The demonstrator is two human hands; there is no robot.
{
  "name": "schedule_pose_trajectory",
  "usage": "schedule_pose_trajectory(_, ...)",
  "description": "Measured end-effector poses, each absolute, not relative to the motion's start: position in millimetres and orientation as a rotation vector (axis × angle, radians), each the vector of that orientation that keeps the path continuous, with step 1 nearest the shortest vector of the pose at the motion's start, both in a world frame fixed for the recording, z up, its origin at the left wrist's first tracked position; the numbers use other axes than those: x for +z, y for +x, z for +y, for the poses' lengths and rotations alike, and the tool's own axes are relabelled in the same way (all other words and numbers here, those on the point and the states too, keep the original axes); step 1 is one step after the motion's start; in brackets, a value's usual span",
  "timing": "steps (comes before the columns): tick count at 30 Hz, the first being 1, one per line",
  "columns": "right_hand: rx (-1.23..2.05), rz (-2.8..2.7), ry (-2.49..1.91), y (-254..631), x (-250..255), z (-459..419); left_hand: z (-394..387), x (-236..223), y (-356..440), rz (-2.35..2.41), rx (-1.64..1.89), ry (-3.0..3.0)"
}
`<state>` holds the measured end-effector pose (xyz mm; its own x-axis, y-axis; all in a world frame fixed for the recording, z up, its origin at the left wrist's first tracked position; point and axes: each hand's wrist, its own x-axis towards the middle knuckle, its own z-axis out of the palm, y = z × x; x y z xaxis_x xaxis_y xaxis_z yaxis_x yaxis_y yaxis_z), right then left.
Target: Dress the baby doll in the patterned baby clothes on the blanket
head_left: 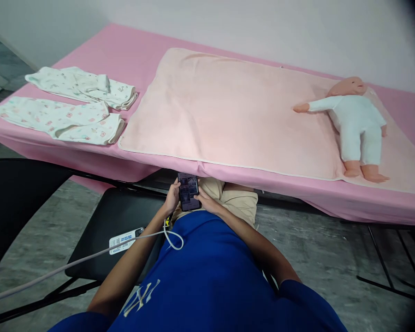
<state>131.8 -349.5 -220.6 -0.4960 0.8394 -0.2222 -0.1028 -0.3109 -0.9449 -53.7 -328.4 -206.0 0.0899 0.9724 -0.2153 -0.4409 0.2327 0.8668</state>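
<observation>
Low in front of my blue shirt, both hands hold a dark phone (188, 190) with a lit screen. My left hand (172, 197) is wrapped round its left edge. My right hand (207, 201) grips the right edge from below. They sit just under the front edge of the pink table (124, 50). On the table lie a pale pink blanket (228, 110), a baby doll (356, 122) in white clothes on its right end, and two folded patterned baby garments (72, 106) at the left.
A black chair seat (114, 221) stands at my left with a white power bank (124, 240) on it; a white cable (72, 263) runs from it across my arm. Black table legs (383, 258) stand on the grey floor at the right. A white wall rises behind the table.
</observation>
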Motion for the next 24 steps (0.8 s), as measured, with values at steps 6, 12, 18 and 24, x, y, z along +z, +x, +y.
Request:
schedule_pose_trajectory(6,1.911,-1.254,-0.936,131.3,-223.9,-348.3,-328.8,-203.4,-53.5,0.941,1.198,0.741)
schedule_pose_trajectory(12,1.888,-1.307,-0.923,128.4,-236.2,-345.9,-328.6,-203.4,-53.3,0.951,1.197,0.741)
schedule_pose_trajectory(18,1.846,-1.320,-0.935,130.8,-234.6,-347.8,-326.7,-207.5,-52.8,0.941,1.213,0.736)
schedule_pose_trajectory(24,1.861,-1.302,-0.928,131.4,-227.1,-348.3,-326.6,-207.4,-52.4,0.939,1.219,0.742)
